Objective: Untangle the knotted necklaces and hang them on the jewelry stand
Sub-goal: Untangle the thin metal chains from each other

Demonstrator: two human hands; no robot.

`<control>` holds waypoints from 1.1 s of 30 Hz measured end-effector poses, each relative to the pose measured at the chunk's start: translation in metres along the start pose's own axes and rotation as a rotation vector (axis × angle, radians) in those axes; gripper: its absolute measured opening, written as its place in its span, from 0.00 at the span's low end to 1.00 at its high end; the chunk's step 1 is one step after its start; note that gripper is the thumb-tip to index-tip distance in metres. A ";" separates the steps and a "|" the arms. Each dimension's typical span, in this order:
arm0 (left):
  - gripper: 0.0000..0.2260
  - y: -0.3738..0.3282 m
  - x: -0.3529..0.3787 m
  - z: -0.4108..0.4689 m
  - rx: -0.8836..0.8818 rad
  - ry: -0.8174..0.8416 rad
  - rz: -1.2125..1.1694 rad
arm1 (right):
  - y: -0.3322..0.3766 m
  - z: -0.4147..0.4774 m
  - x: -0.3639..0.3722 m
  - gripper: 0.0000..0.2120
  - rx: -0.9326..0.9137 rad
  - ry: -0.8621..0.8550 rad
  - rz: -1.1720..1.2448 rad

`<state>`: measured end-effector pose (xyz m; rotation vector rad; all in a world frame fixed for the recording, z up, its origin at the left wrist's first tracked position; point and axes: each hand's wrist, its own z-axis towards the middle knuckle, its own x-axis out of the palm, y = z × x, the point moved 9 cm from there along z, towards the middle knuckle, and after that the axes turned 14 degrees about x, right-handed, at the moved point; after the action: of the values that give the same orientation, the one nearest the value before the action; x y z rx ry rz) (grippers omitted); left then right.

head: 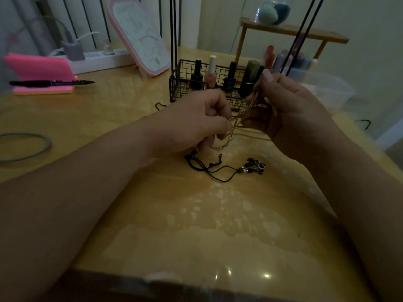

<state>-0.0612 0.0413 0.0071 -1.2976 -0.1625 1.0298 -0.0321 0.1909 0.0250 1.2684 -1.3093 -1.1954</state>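
Left hand (pixel 202 118) and right hand (pixel 285 110) both pinch thin gold chain (pixel 244 112), taut between them; black beaded cord necklace (pixel 220 168) on glossy tabletop (pixel 196 225) below.

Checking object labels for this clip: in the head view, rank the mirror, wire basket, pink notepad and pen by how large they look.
1. mirror
2. wire basket
3. pink notepad, close to the basket in apparent size, so this order is unsure
4. pen, long but thin
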 end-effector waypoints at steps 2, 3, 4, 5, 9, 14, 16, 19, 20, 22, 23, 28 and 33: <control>0.02 -0.002 0.001 0.000 0.002 0.009 -0.026 | 0.001 -0.001 0.001 0.10 0.001 0.007 0.002; 0.02 -0.003 0.002 -0.001 -0.002 0.009 -0.047 | 0.001 -0.001 0.002 0.10 0.002 0.012 0.005; 0.04 -0.003 0.002 -0.001 -0.005 0.007 -0.066 | 0.001 -0.001 0.002 0.10 0.004 0.017 0.010; 0.05 -0.003 0.002 -0.001 -0.007 0.006 -0.077 | 0.000 -0.001 0.003 0.10 0.006 0.022 0.014; 0.05 -0.005 0.004 -0.001 0.005 0.029 -0.074 | -0.002 0.000 0.006 0.11 0.014 0.029 0.015; 0.05 -0.008 0.006 -0.002 0.013 0.039 -0.043 | -0.004 0.001 0.005 0.12 0.020 0.023 0.011; 0.06 -0.008 0.007 -0.002 0.012 0.036 -0.055 | -0.004 0.001 0.003 0.12 0.025 0.009 0.024; 0.06 -0.008 0.006 -0.002 0.002 0.025 -0.076 | -0.004 0.001 0.002 0.12 0.028 -0.002 0.034; 0.06 -0.008 0.006 -0.002 -0.001 0.019 -0.087 | -0.004 0.001 0.001 0.12 0.027 -0.002 0.034; 0.06 -0.008 0.004 -0.002 -0.002 0.006 -0.106 | -0.004 0.001 0.002 0.12 0.022 -0.001 0.029; 0.06 -0.008 0.003 -0.001 0.002 -0.003 -0.109 | -0.004 0.001 0.002 0.12 0.018 -0.001 0.027; 0.08 -0.009 -0.012 0.001 0.071 -0.114 -0.004 | -0.004 0.001 0.003 0.12 0.014 -0.007 0.032; 0.05 -0.007 -0.014 0.001 0.065 -0.119 0.086 | -0.003 0.000 0.001 0.12 0.013 -0.030 0.048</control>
<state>-0.0664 0.0330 0.0197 -1.1932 -0.1633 1.1778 -0.0322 0.1903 0.0219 1.2263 -1.3635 -1.1782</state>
